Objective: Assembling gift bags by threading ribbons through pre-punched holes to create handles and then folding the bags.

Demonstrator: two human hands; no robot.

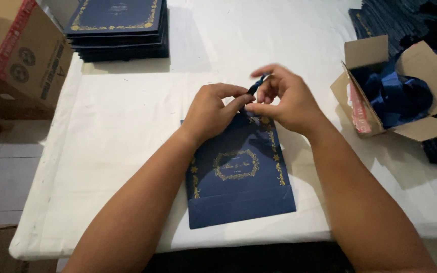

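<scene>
Navy ribbon cord (pixel 257 85) pinched between fingertips of both hands at top edge of flat navy paper bag with gold print (pixel 238 174), lying on white-covered surface (pixel 127 126), long axis running away from body. Left hand (pixel 211 111) closed on cord; right hand (pixel 284 98) likewise, equally near. Open cardboard box (pixel 421 65) at right holding more navy cords (pixel 395 96); stack of matching bags (pixel 117 30) far left.

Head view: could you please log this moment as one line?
left hand: pinching cord | right hand: pinching cord | bag: flat on table | stack: far left
</scene>
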